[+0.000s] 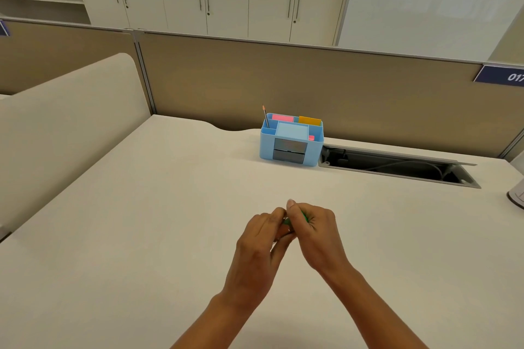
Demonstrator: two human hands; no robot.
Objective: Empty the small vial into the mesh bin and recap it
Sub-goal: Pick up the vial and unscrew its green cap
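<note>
My left hand [262,238] and right hand [312,232] pinch closed together around a small green vial [287,221] above the smooth matte desk [141,221]; my fingers hide its shape and cap. A boxy blue plastic organizer [290,142] sits well beyond.

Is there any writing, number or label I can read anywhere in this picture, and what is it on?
"017" or "01" plus a cut-off character: white digits on the dark blue sign fixed to the partition, running off the right edge.
Blue organizer: no readable text.
Nothing else carries writing.
</note>
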